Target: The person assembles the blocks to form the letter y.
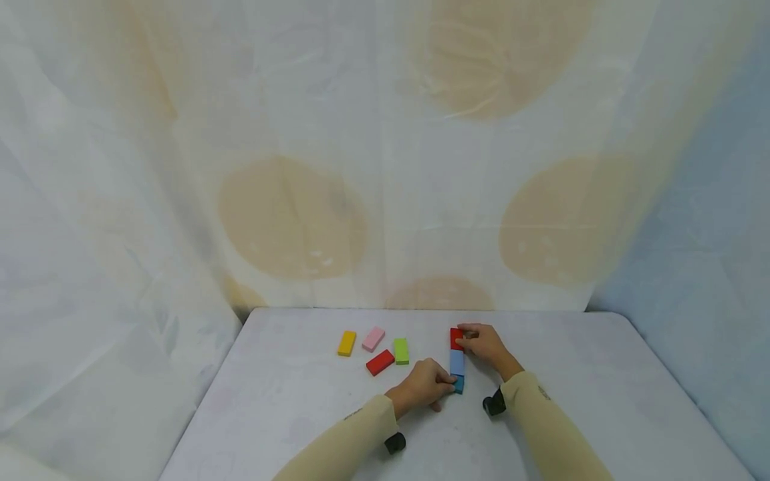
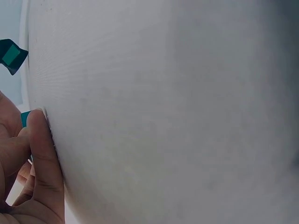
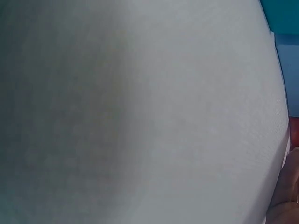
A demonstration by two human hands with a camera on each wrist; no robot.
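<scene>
Head view: three blocks lying end to end in one line on the tabletop (image 1: 289, 414), right of its middle, long axis running from the near edge toward the far edge. Red block (image 1: 456, 336) at the far end, light blue block (image 1: 457, 362) in the middle, teal block (image 1: 459, 384) at the near end. Right hand (image 1: 488, 347) at the right side of the line, fingers curled onto the red block and pinching it. Left hand (image 1: 424, 386) at the left side, fingertips pinching the teal block. So each end of the line held by the nearer hand, with the light blue block between the two, touched by neither as far as can be seen. Further to the left, well apart from the hands, toward the far edge: a yellow block (image 1: 346, 343), a pink block (image 1: 373, 339), a green block (image 1: 401, 351) and a second red block (image 1: 379, 362).

Left wrist view: mostly white table surface, close and blurred. Fingers (image 2: 42, 154) pressed down at the left border, a small piece of teal just behind the fingertip.

Right wrist view: again mostly white surface. Teal and blue only at the upper right corner, a thin strip of red at the right border; grip not to be judged here.
</scene>
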